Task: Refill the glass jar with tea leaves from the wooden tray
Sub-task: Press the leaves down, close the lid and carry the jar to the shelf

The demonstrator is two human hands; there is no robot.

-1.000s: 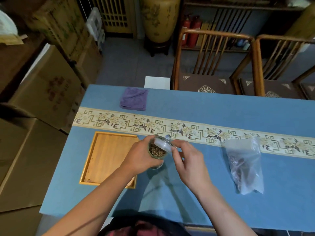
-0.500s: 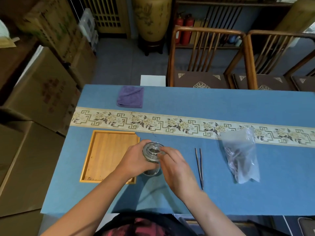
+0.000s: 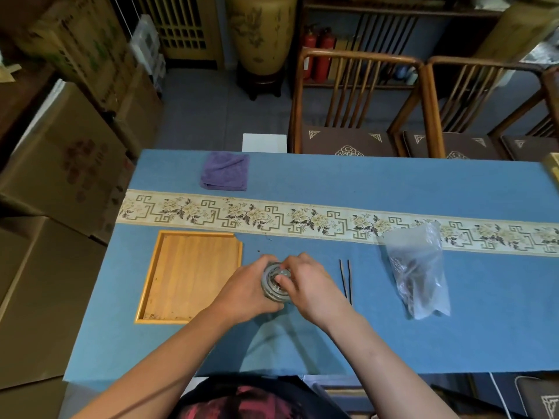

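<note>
Head view: your left hand (image 3: 242,293) grips the small round clear glass jar (image 3: 274,284) upright on the blue desk (image 3: 378,334), just right of the square wooden tray (image 3: 189,275); right hand (image 3: 311,285) pinches its lid from above

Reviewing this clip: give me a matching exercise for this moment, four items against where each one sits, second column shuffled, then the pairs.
Column one:
1. glass jar
2. wooden tray
3. purple cloth
4. plastic bag

Column two:
A. beyond the patterned runner, at the far side of the table
B. left of the jar, almost bare
C. held between the left hand and right hand
D. right of the tweezers

Pairs: 1-C, 2-B, 3-A, 4-D
</note>
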